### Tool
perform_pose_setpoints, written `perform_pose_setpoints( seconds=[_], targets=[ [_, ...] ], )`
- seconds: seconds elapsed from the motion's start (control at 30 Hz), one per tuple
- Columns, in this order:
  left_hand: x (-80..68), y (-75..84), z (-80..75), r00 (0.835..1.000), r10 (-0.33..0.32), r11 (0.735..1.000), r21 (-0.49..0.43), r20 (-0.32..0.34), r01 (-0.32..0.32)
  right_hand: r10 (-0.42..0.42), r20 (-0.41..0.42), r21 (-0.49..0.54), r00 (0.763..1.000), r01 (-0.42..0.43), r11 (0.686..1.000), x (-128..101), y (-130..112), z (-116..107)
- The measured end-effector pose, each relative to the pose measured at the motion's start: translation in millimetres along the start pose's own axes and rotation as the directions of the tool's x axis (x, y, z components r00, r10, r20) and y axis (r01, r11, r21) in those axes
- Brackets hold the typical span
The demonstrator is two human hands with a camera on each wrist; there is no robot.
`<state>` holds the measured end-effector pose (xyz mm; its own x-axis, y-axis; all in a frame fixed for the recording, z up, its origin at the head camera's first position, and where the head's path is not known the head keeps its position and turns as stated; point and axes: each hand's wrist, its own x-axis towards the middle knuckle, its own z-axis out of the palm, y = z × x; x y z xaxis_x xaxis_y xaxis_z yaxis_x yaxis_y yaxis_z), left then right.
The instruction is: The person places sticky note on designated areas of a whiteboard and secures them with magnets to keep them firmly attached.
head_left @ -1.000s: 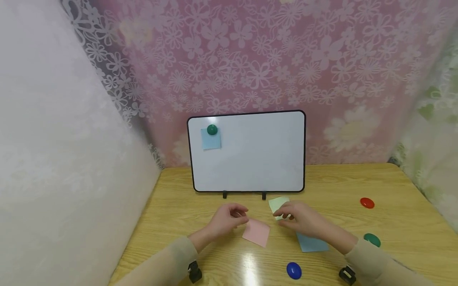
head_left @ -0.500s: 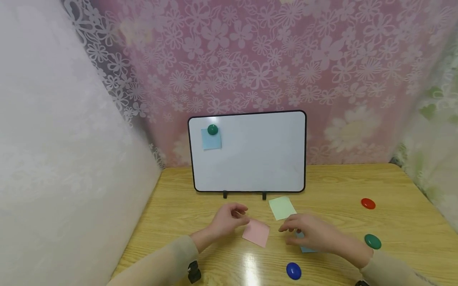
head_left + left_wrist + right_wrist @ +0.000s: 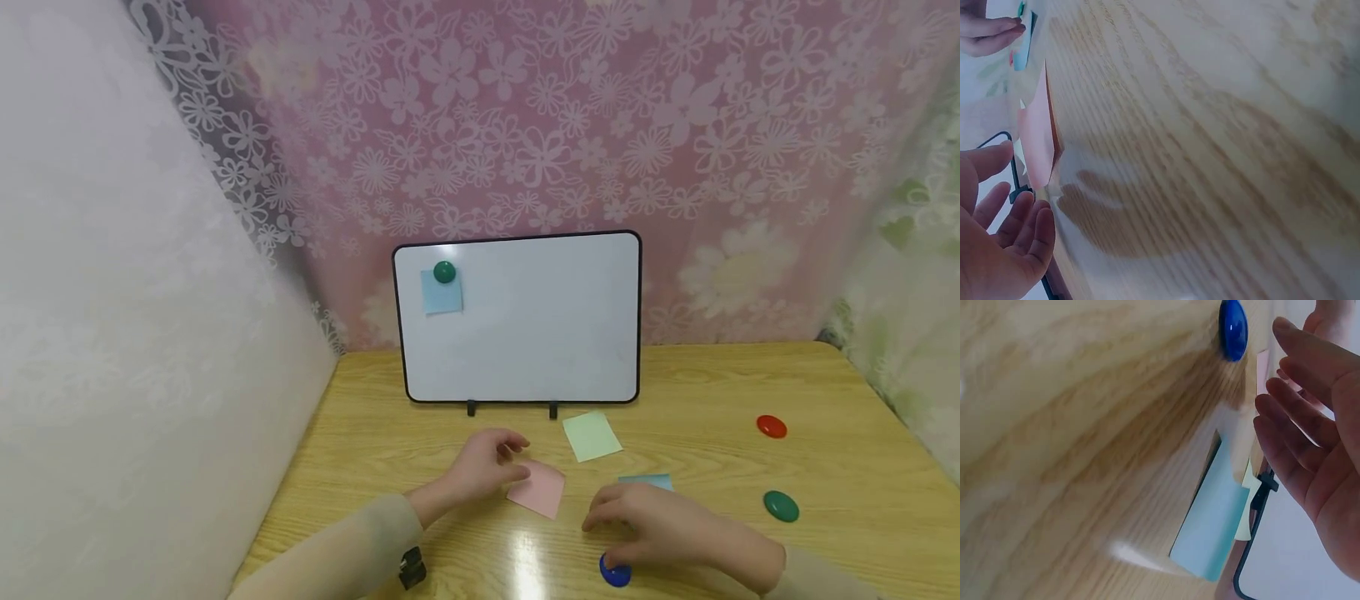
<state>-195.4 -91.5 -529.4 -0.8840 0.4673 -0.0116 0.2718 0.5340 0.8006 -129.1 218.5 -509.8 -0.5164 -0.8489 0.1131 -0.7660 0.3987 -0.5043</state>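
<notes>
My left hand (image 3: 482, 471) hovers beside a pink sticky note (image 3: 542, 490) on the table; in the head view its thumb overlaps the note's left corner. The left wrist view has the loosely bent fingers apart, nothing between them. Over a round blue magnet (image 3: 617, 575) is my right hand (image 3: 663, 527), its thumb overlapping the magnet in the head view. In the right wrist view the magnet (image 3: 1233, 330) lies on the tabletop, apart from the relaxed fingers. A blue sticky note (image 3: 648, 481), partly hidden by the right hand, shows a curled edge (image 3: 1210, 515) there.
A whiteboard (image 3: 536, 333) stands at the back, with a light-blue note (image 3: 441, 298) under a dark-green magnet (image 3: 445, 272). A pale-green note (image 3: 592, 437) lies before it. To the right are a red magnet (image 3: 772, 427) and a green magnet (image 3: 782, 506).
My right hand has moved from the pale-green note, across the blue note, toward the front and over the blue magnet. My left hand has shifted slightly right by the pink note.
</notes>
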Motion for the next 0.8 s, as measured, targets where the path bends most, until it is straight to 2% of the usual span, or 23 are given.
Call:
perform_pose_setpoints(
  seconds=[0.1, 0.3, 0.8],
  targets=[
    [1.5, 0.1, 3.5, 0.999, 0.037, 0.997, 0.069, 0.003, -0.037, -0.007, 0.038, -0.007, 0.999, 0.007, 1.000, 0, -4, 1],
    [3.4, 0.9, 9.6, 0.999, 0.047, 0.989, 0.143, 0.006, -0.048, 0.074, 0.117, -0.029, 0.990, -0.071, 0.997, -3, -10, 5],
    [14.1, -0.2, 10.8, 0.998, 0.050, 0.970, 0.235, 0.041, -0.058, 0.093, 0.139, -0.069, 0.986, -0.084, 0.994, -3, -15, 8]
  ],
)
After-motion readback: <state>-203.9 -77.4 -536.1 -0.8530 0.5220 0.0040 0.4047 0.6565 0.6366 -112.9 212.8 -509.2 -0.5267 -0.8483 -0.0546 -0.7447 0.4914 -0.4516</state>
